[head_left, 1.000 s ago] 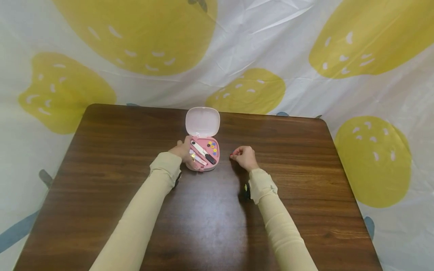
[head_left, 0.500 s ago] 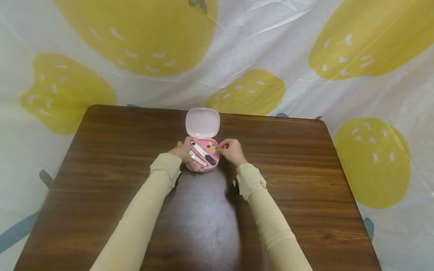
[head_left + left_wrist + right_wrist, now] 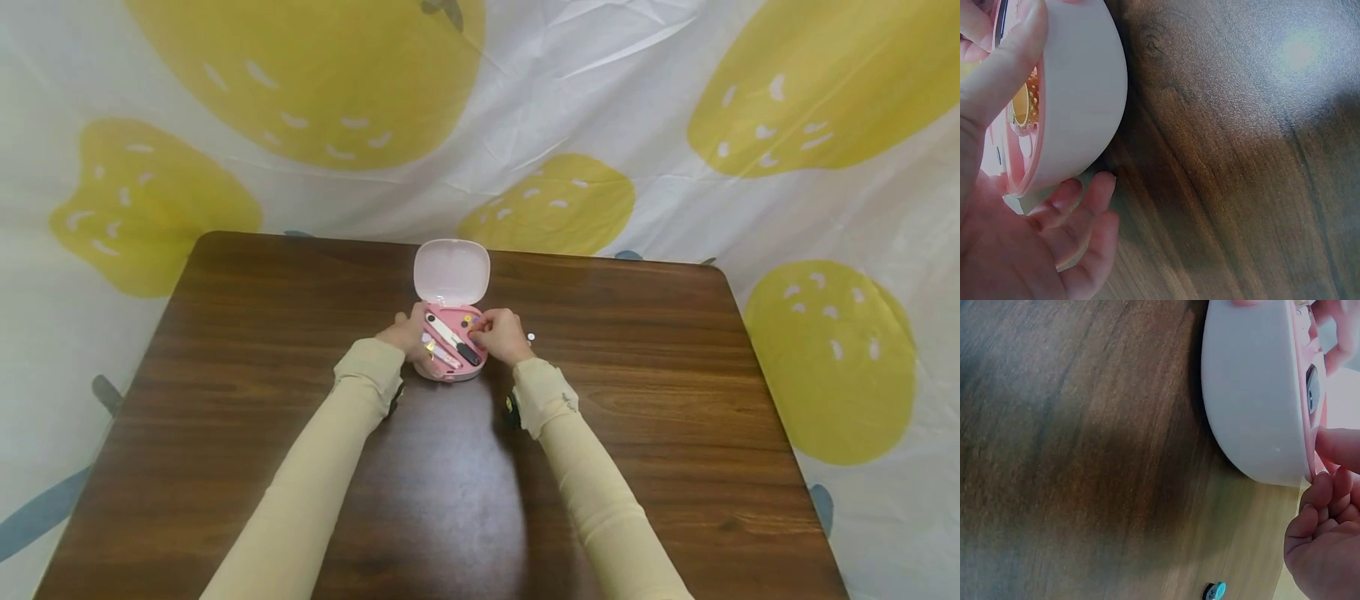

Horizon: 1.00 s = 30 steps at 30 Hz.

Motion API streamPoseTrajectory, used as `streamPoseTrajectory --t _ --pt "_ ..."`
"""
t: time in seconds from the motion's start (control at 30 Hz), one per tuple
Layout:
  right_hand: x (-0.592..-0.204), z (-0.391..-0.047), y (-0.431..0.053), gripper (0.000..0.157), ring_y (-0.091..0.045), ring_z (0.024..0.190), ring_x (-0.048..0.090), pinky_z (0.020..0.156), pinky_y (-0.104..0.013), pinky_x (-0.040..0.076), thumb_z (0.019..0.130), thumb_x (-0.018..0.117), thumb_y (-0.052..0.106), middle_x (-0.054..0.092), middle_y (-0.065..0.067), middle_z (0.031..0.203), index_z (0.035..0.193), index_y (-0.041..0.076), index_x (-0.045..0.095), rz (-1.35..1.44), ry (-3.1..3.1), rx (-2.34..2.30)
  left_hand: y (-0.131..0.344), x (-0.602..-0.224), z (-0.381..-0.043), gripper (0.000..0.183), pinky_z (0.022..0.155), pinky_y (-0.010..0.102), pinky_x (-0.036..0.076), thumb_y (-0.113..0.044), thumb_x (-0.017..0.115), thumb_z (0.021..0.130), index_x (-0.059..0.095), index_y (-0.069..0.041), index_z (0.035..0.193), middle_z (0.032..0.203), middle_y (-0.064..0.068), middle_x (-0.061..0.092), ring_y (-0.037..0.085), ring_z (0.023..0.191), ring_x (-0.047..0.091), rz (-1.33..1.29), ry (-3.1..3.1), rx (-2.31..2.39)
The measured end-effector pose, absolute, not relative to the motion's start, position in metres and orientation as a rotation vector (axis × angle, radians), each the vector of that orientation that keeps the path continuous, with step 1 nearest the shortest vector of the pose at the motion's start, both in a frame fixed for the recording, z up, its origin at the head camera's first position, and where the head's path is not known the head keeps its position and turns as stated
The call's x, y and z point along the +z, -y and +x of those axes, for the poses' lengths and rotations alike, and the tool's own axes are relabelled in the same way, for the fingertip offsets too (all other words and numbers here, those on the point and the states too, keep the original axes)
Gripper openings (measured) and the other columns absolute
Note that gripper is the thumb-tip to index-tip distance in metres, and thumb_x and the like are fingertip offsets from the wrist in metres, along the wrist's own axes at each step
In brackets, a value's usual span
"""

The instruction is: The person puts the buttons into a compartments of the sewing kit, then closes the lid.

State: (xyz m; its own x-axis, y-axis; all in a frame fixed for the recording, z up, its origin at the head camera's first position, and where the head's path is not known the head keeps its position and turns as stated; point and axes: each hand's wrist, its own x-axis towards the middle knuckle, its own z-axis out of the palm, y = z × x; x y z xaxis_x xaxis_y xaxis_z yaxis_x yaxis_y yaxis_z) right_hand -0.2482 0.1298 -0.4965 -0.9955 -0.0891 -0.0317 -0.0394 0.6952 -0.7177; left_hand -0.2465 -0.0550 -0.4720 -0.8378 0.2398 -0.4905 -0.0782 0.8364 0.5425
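Leftward of its place a second ago, the right hand (image 3: 502, 335) is now reaching over the pink box (image 3: 460, 376), which is sitting toward the bench's (image 3: 675, 400) far middle. Its grip is bunching together; I cannot tell whether it is pinching anything. Meanwhile, the left hand (image 3: 408, 333) is pinching the box's left wall. Seemingly light, stiff and slick, the box is probably favouring holds on its side walls.

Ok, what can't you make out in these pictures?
Left wrist view: the rest of the open pink-and-white plastic box, cut off by top edge.
Head view: how many small round yellow pieces lie inside; the right hand blocks that side.
Head and right wrist views: whether that hand pinches anything; fingers and box wall hide it.
Head view: what the slim white-and-black tool is; too small.
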Motion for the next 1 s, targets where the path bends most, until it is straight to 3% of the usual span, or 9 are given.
streamPoseTrajectory --t 0.3,0.7,1.0 --pt "-0.493 -0.247 -0.140 0.006 -0.010 0.053 0.040 0.048 -0.020 0.032 0.075 0.069 0.004 0.044 0.000 0.057 0.079 -0.001 0.068 -0.181 -2.828 -1.308 0.055 -0.469 -0.244 0.119 0.095 0.049 0.037 -0.024 0.086 0.057 0.003 -0.020 0.143 0.137 0.026 0.021 0.042 0.117 0.039 0.107 -2.447 0.777" --pt "-0.492 -0.241 -0.199 0.011 -0.010 0.050 0.039 0.049 -0.022 0.034 0.076 0.068 0.004 0.040 0.001 0.057 0.084 -0.002 0.064 -0.046 -2.851 -1.358 0.055 -0.477 -0.251 0.122 0.091 0.047 0.040 -0.026 0.087 0.056 0.001 -0.025 0.143 0.138 0.024 0.018 0.038 0.115 0.041 0.072 -2.400 0.801" --pt "-0.528 -0.229 -0.221 0.015 -0.004 0.049 0.036 0.046 -0.018 0.030 0.074 0.068 0.003 0.038 0.006 0.056 0.085 -0.006 0.061 0.194 -2.737 -1.585 0.055 -0.475 -0.249 0.120 0.093 0.048 0.038 -0.025 0.086 0.058 0.001 -0.024 0.143 0.137 0.023 0.020 0.037 0.114 0.041 0.073 -2.398 0.779"
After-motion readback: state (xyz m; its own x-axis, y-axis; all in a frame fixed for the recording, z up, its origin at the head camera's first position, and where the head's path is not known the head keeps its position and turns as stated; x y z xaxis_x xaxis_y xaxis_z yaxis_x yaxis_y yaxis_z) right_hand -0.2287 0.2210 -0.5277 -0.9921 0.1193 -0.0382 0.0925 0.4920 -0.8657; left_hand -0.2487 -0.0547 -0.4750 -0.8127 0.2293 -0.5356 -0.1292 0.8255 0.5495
